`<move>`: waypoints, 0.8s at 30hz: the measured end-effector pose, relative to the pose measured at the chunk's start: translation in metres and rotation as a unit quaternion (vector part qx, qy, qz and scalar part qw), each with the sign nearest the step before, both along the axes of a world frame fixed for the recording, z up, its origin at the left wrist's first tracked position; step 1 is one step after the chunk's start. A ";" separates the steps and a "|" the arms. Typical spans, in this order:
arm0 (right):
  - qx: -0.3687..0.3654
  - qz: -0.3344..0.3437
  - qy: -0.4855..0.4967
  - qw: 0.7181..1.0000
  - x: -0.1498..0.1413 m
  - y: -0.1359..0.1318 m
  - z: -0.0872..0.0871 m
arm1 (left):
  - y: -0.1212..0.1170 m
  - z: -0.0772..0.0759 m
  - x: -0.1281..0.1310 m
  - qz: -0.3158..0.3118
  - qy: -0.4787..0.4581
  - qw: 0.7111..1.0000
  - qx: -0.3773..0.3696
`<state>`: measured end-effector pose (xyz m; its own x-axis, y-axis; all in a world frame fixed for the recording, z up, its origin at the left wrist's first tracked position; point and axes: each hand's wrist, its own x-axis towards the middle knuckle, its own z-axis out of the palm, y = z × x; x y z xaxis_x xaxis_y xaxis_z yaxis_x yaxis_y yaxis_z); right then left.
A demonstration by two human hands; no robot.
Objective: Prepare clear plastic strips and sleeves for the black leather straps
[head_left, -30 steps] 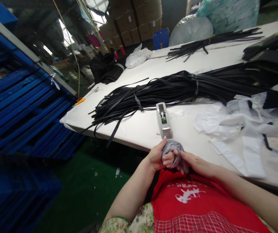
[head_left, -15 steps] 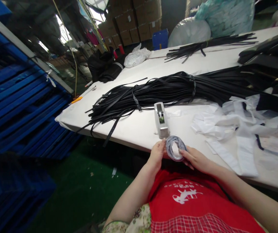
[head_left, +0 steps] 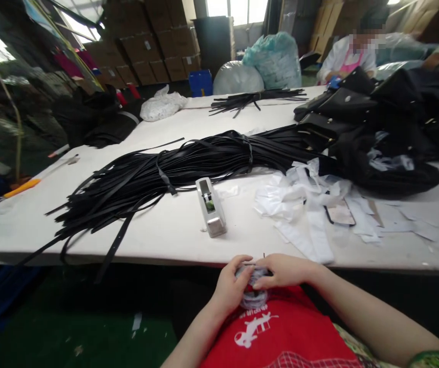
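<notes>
Left hand: (head_left: 232, 287) fingers curled round the grey coil, partly closed on it
Right hand: (head_left: 286, 272) bent over the coil's right side, thumb and fingers gripping it
Coil: (head_left: 255, 300) between both hands, against the red apron (head_left: 296, 332), just off the near edge of the surface (head_left: 169, 240)
Dispenser: (head_left: 215, 225) on the surface, beyond the hands
Black straps: (head_left: 196, 161) tied bundle, beyond the dispenser
White strips: (head_left: 315, 225) loose, right of the dispenser
Black bags: (head_left: 376, 133) heaped at right
</notes>
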<state>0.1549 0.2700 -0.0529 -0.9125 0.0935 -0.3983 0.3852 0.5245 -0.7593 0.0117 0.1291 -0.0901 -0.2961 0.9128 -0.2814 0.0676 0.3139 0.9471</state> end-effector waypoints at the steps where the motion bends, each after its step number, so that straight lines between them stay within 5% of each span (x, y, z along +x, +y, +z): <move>1: -0.003 -0.016 0.001 1.000 0.002 -0.004 -0.004 | -0.002 -0.006 0.002 0.031 -0.018 0.999 -0.003; 5: -0.015 -0.047 0.016 0.999 0.008 -0.010 -0.014 | -0.006 -0.010 0.005 0.067 -0.044 0.997 0.007; 11: -0.056 0.012 0.016 0.998 0.008 0.006 -0.011 | 0.005 0.033 0.000 -0.133 0.029 0.991 0.014; 14: -0.051 0.020 -0.004 0.998 0.006 0.012 -0.011 | 0.010 0.045 0.006 -0.173 0.101 0.980 0.004; 24: -0.102 -0.089 -0.063 0.989 0.032 -0.003 -0.017 | 0.006 0.006 0.023 -0.128 0.017 0.990 -0.059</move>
<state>0.1866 0.2670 -0.0703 -0.8305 0.1535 -0.5354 0.5561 0.2805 -0.7823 0.0348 0.1349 -0.0841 -0.0703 0.9203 -0.3849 0.1905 0.3911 0.9004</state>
